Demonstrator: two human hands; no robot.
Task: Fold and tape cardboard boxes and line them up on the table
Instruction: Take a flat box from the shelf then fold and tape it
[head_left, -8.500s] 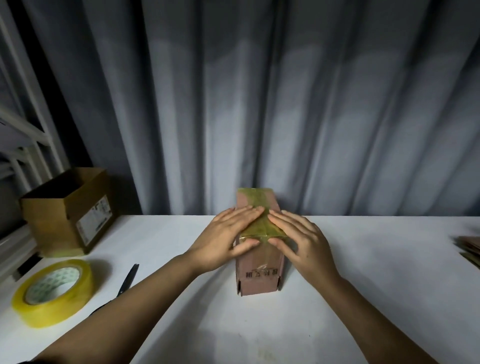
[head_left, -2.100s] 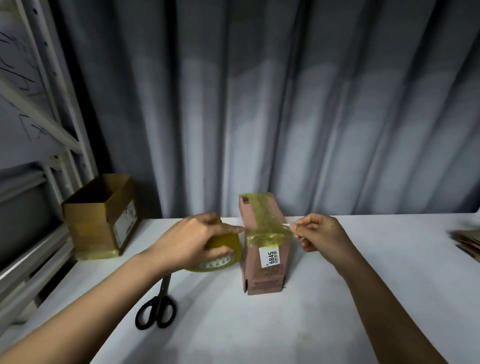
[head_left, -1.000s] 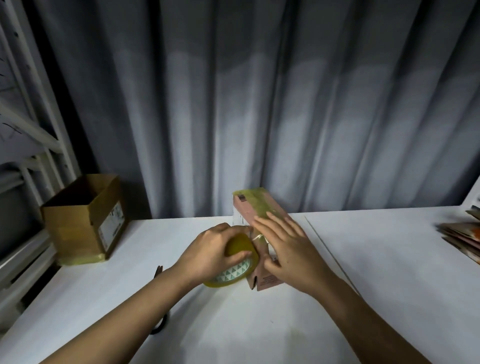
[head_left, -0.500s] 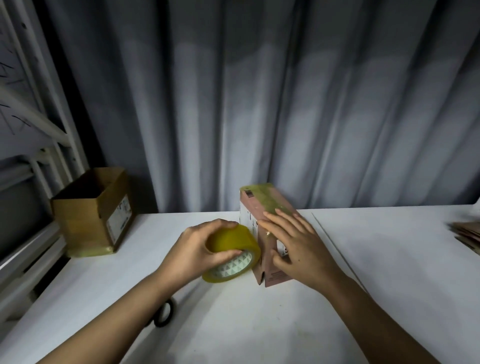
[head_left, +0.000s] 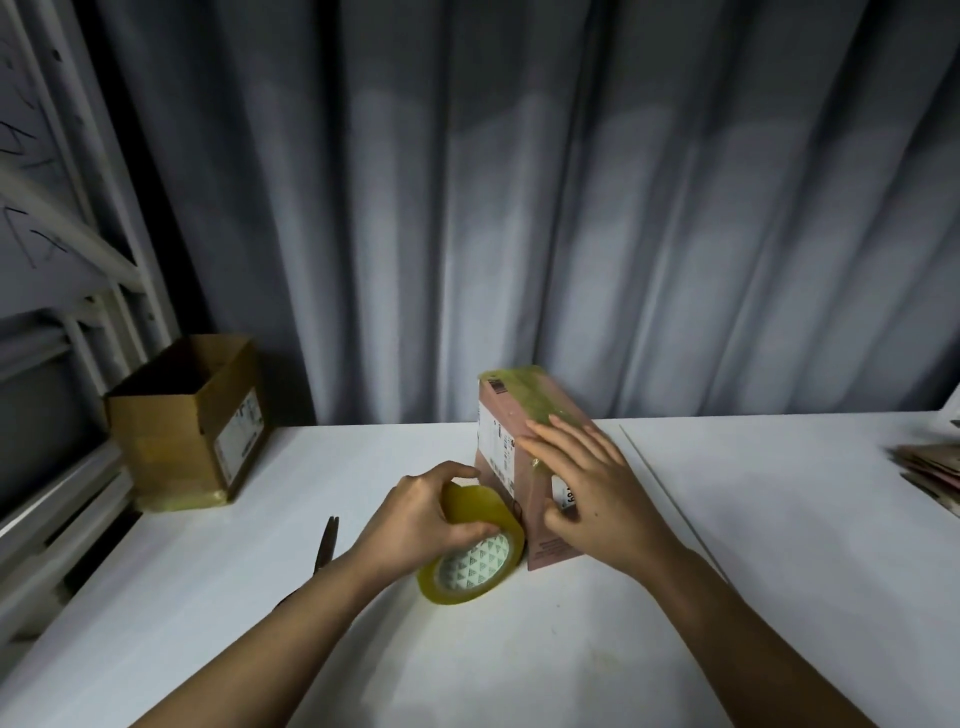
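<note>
A small pinkish-brown cardboard box (head_left: 498, 447) stands on the white table (head_left: 779, 545), turned at an angle, with yellowish tape across its top and down its near face. My right hand (head_left: 587, 499) lies flat with fingers spread on the box's top and near face, pressing the tape. My left hand (head_left: 421, 525) grips a yellow tape roll (head_left: 478, 561) held low against the box's left side, just above the table.
An open brown cardboard box (head_left: 192, 426) sits at the table's back left beside a white metal rack (head_left: 78, 291). Scissors (head_left: 324, 545) lie left of my left forearm. Flat cardboard sheets (head_left: 930, 473) are stacked at the right edge. A grey curtain hangs behind.
The box has been turned further, showing more of its left side. My left hand has carried the tape roll lower, down along the box's left side. My right hand stays pressed on the box.
</note>
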